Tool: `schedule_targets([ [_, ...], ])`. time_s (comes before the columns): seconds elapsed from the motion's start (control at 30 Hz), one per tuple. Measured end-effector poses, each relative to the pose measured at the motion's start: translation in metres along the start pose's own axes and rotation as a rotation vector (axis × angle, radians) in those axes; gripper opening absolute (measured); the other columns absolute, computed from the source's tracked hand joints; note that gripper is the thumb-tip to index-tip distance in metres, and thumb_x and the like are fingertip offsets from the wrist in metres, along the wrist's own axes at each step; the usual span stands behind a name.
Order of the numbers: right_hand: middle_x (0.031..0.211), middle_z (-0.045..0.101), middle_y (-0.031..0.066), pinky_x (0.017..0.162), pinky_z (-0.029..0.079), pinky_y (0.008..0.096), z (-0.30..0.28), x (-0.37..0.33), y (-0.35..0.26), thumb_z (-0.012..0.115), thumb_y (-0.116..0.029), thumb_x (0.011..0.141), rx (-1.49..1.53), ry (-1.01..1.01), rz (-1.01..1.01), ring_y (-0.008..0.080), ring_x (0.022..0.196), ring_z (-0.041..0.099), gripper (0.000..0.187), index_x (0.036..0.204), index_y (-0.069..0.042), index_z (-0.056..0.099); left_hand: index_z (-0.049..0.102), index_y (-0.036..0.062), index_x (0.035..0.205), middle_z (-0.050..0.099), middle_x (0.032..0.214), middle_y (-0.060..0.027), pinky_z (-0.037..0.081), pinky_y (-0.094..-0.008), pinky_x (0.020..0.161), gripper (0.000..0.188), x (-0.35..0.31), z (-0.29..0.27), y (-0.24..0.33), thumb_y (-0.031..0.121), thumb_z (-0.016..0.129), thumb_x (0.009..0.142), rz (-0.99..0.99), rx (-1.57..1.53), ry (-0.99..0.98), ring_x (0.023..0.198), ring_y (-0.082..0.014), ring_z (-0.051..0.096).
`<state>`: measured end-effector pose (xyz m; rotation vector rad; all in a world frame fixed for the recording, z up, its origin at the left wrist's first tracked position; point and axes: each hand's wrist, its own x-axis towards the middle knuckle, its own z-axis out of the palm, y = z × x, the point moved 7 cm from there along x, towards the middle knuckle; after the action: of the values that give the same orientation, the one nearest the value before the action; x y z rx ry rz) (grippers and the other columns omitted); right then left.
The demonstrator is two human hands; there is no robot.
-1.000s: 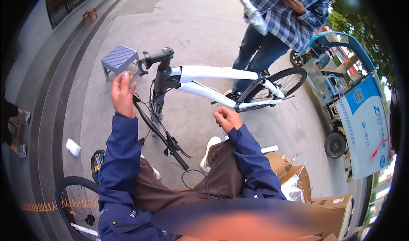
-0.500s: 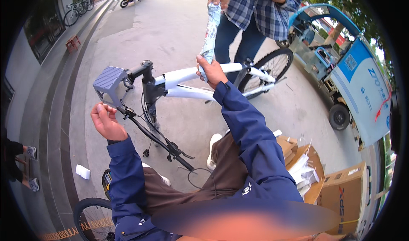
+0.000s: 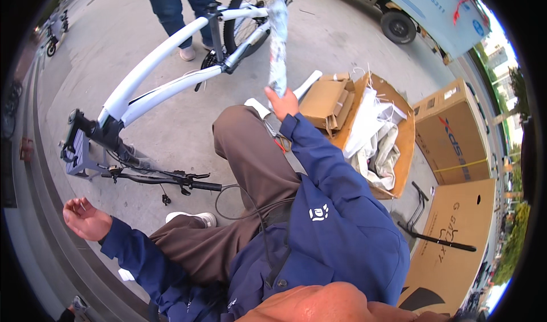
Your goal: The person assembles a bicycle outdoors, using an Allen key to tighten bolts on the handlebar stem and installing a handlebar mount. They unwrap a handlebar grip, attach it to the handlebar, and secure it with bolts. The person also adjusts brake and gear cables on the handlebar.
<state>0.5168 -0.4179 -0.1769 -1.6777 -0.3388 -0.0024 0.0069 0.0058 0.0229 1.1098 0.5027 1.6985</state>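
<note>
My right hand [image 3: 285, 104] grips the lower end of a long, slim parcel [image 3: 278, 48] in pale printed wrapping. The parcel points up and away, its far end free and overlapping the bicycle's rear wheel in view. Low on the left, my left hand [image 3: 86, 218] is empty, palm up, its fingers loosely bent and apart. In front of me stands a white bicycle frame [image 3: 154, 45]. Its black handlebar [image 3: 148, 178] hangs turned toward my knees, trailing cables, beside a grey plastic stool [image 3: 85, 161].
A person's legs [image 3: 181, 14] stand behind the frame. On my right are folded cardboard [image 3: 322, 102], an open carton [image 3: 404, 151] of white packing material and large upright boxes [image 3: 453, 131]. A blue-and-white cargo vehicle [image 3: 433, 14] stands at far right. Steps [image 3: 54, 236] run along the left.
The other person's hand no longer holds the parcel's upper end. My right hand has brought it rightward and closer. My view has turned right; my left hand has drawn away from the handlebar.
</note>
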Motion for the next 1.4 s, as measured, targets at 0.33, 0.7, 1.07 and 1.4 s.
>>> schedule_targets([
  [0.33, 0.11, 0.079, 0.0246, 0.092, 0.059, 0.0503, -0.172, -0.197, 0.299, 0.08, -0.048, 0.092, -0.655, -0.015, 0.489, 0.0419, 0.106, 0.076, 0.056, 0.126, -0.005, 0.073, 0.066, 0.0004, 0.118, 0.066, 0.109, -0.0093, 0.057, -0.0343, 0.09, 0.038, -0.018, -0.019, -0.021, 0.038, 0.058, 0.115, -0.119, 0.113, -0.065, 0.1, -0.0186, 0.064],
  [0.7, 0.099, 0.078, 0.0204, 0.084, 0.058, 0.047, -0.202, -0.331, 0.359, 0.071, -0.045, 0.098, -0.767, -0.256, 0.646, 0.0381, 0.094, 0.075, 0.041, 0.114, -0.007, 0.075, 0.067, 0.0035, 0.118, 0.069, 0.112, -0.0072, 0.058, -0.0333, 0.089, 0.035, -0.015, -0.027, -0.053, 0.038, 0.063, 0.114, -0.234, 0.2, -0.041, 0.101, -0.0177, 0.066],
  [1.07, 0.088, 0.076, 0.0139, 0.069, 0.055, 0.0394, -0.195, -0.318, 0.357, 0.068, -0.038, 0.103, -0.762, -0.423, 0.73, 0.0277, 0.079, 0.072, 0.032, 0.105, -0.007, 0.077, 0.066, 0.0074, 0.121, 0.068, 0.112, -0.0057, 0.057, -0.0341, 0.089, 0.031, -0.014, -0.03, -0.071, 0.037, 0.065, 0.113, -0.245, 0.289, 0.003, 0.101, -0.018, 0.064],
  [1.4, 0.077, 0.074, 0.008, 0.056, 0.051, 0.0326, -0.12, -0.127, 0.323, 0.066, -0.031, 0.106, -0.671, -0.687, 0.561, 0.0182, 0.065, 0.07, 0.029, 0.096, -0.007, 0.078, 0.067, 0.0133, 0.117, 0.073, 0.106, -0.0022, 0.059, -0.0285, 0.074, 0.017, -0.019, -0.019, -0.062, 0.03, 0.067, 0.112, -0.125, 0.204, 0.08, 0.089, -0.0119, 0.069],
])
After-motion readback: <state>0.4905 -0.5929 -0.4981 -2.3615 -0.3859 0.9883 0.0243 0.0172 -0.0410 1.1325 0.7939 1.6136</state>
